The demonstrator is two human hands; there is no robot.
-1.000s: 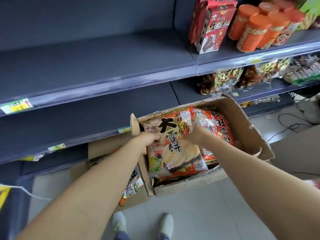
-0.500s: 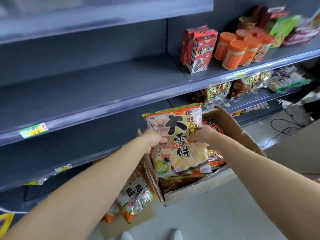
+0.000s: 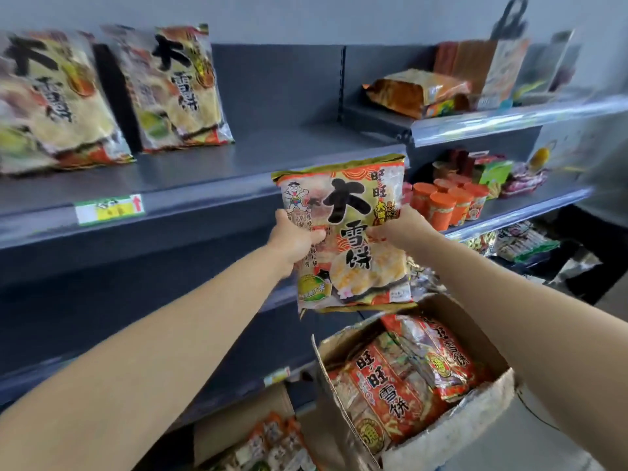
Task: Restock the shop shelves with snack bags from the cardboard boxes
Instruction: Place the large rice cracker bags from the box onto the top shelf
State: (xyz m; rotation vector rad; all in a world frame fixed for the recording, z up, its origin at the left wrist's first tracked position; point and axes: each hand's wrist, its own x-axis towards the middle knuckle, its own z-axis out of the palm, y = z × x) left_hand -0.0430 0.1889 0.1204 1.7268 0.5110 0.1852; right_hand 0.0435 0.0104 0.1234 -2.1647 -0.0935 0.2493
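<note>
1. A large snack bag (image 3: 343, 232) is held upright in the air by both hands, just in front of the front edge of a grey shelf (image 3: 272, 147).
2. The bag's left edge is gripped by the left hand (image 3: 294, 239), with the thumb laid across the printed front.
3. The bag's right edge is gripped by the right hand (image 3: 404, 226), with the fingers curled onto the front face.
4. The bag's lower edge is kept clear above an open cardboard box (image 3: 458, 426), and nothing is touched by it there.
5. Red snack bags (image 3: 384, 396) are seen packed inside that box.
6. Two matching bags (image 3: 183, 86) are stood side by side towards the left end of the grey shelf, leaning back, with a dark gap between them.
7. A yellow-and-green price label (image 3: 108, 209) is fixed to the shelf's front edge, left of the held bag.
8. A second box (image 3: 238, 426) with more bags is seen lower left, partly cut off.
9. Orange-lidded tubs (image 3: 441, 205) are stood on the neighbouring shelf to the right, beyond the right hand.
</note>
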